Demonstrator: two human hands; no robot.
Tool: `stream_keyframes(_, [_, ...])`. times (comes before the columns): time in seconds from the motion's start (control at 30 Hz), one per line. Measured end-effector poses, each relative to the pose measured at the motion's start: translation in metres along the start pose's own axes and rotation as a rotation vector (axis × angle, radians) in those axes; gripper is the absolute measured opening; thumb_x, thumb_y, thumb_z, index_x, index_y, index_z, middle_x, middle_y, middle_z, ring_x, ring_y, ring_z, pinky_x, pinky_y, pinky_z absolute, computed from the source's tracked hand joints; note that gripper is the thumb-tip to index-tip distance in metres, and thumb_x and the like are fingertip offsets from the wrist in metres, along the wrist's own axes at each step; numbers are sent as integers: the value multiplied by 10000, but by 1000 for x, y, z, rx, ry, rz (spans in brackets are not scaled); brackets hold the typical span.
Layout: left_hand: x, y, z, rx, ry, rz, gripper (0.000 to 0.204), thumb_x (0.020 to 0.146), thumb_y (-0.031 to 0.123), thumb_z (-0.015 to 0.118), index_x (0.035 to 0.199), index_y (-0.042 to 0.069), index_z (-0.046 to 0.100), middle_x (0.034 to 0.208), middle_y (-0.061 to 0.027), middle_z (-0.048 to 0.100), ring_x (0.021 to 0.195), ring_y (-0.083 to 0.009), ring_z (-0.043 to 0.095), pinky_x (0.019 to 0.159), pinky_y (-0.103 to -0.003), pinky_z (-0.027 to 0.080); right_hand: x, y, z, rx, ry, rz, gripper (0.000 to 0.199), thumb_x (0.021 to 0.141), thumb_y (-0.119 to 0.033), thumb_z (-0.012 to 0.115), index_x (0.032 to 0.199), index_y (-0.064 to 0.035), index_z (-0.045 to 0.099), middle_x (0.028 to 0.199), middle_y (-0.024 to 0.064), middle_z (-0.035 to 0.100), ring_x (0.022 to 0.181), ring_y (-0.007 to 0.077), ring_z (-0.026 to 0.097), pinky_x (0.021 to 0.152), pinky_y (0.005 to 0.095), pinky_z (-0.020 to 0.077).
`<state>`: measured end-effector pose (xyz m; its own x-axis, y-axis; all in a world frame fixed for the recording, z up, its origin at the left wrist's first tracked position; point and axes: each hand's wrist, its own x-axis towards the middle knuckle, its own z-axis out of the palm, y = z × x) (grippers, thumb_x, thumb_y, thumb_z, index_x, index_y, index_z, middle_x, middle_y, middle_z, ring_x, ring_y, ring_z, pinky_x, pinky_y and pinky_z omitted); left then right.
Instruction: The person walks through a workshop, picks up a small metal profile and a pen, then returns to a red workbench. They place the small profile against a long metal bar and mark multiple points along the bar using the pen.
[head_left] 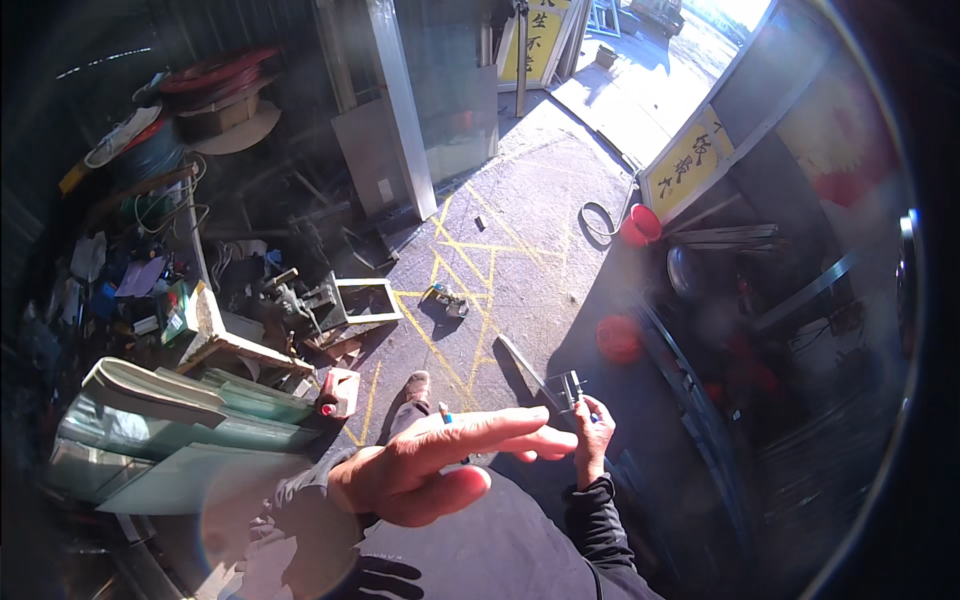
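My left hand [430,465] is raised in front of my body at the middle of the picture, its fingers stretched toward the right. A slim blue pen-like stick [447,418] pokes up behind the index finger and seems tucked between the fingers; most of it is hidden. Farther right, my right hand [593,432] is closed on a long metal profile [528,368] with a silver, bracket-like end [569,391] by the fingertips. The profile slants away from me to the upper left. My left fingertips look close to the right wrist; I cannot tell whether they touch.
Glass sheets [190,425] lean at the left, beside a red-and-white jug [340,393]. A vise-like tool [310,300] and a small power tool [447,300] lie ahead. Red buckets [640,226] and metal strips [690,390] stand along the right. Yellow lines [470,255] mark the floor.
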<state>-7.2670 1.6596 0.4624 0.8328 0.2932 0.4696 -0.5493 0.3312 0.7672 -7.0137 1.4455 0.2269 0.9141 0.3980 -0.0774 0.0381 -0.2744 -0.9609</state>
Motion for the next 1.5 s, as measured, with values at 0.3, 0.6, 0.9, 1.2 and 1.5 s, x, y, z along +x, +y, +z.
stream_keyframes(0.3, [227,-3,-119,-286,-297,-16,535,996,126,546,1503,-11,441,1409,-245,588,1327,-335,559,1053,-411,446,191,-48,77,-18,100,81,231,901,-115,732,1093,13,733,923,25,730,816,79,630,745,245,517])
stream_keyframes(0.6, [464,-117,-240,-294,-346,-80,530,993,159,569,1483,-12,459,1409,-265,579,1332,-369,545,1065,-443,431,455,-35,108,8,143,70,244,899,-125,738,1101,12,734,919,24,723,805,73,629,738,242,520])
stream_keyframes(0.9, [739,-183,-322,-369,-379,-38,529,991,193,591,1464,-14,476,1409,-285,570,1337,-403,531,1077,-475,417,742,-101,109,115,193,92,224,919,-123,742,1095,14,730,902,3,716,785,49,613,704,222,501])
stream_keyframes(1.2, [1002,-297,-456,-478,-486,-29,530,988,226,614,1444,-15,494,1409,-305,561,1342,-437,518,1090,-507,402,1016,-93,134,122,336,131,236,897,-133,766,1081,11,729,910,20,723,802,79,641,718,247,523])
stream_keyframes(1.5, [1287,-386,-551,-474,-593,-154,534,985,260,637,1425,-16,512,1409,-325,552,1346,-471,504,1102,-539,388,1279,-121,143,263,439,139,235,891,-115,766,1071,30,717,921,20,707,800,76,625,735,243,519])
